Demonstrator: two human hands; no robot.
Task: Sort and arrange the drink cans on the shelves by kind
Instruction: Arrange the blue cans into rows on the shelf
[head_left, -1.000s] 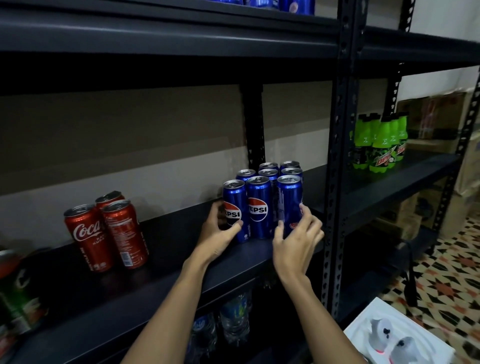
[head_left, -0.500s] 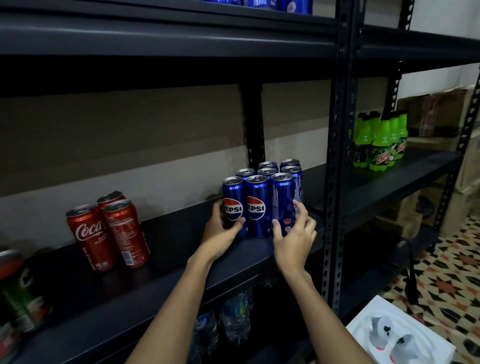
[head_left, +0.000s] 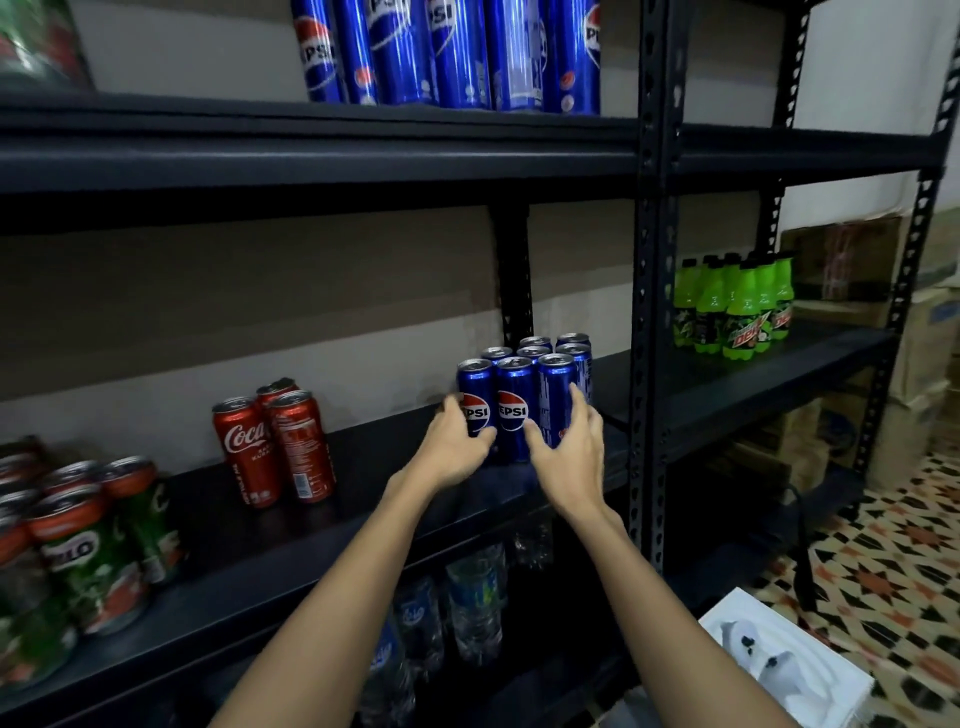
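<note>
The Pepsi cans now sit tighter together than a second ago, at the shelf's 3 o'clock end. The left hand and right hand bracket the front row, fingers spread against it, nothing gripped. The Coca-Cola cans stand well apart at 9 o'clock, so this kind looks grouped.

Middle shelf: seven Pepsi cans, three Coca-Cola cans; about five green bottles beside.

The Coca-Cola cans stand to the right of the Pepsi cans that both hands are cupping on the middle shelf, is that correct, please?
Not quite: the head view shows the Coca-Cola cans to the left of the Pepsi cans, not the right. The rest holds: the left hand and right hand cup that group on the middle shelf.
</note>
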